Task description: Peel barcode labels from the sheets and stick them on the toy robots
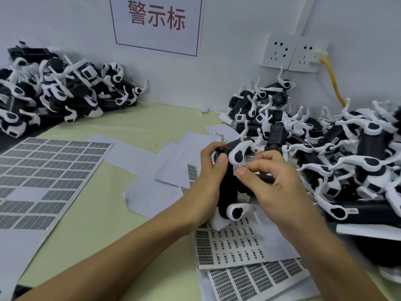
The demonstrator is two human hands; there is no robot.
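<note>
A black-and-white toy robot (230, 183) is held above the middle of the pale green tabletop (138, 122), its dark body upright between the two hands and its white legs sticking out at top and bottom. The left hand (208, 183) wraps around the robot's left side, fingers curled over the top of the body and the thumb pressed flat against the front. The right hand (275, 185) comes in from the right, with its thumb and forefinger pinched together against the dark body just under the upper white leg; a small white barcode label (236, 170) shows at the thumb tip, lying on the robot's surface. Under the hands lie several overlapping label sheets (234, 246) printed with rows of small barcodes, some rows already bare. A larger sheet (43, 170) with a grid of grey labels, several cells missing, lies flat on the left of the tabletop. One heap of toy robots (54, 90) rests against the wall at the rear left, and a bigger heap (338, 148) fills the right side, close beside the right hand. On the wall behind hang a white sign with red characters (157, 22) and two white sockets (293, 54), one with a yellow cable (334, 83) plugged in.
</note>
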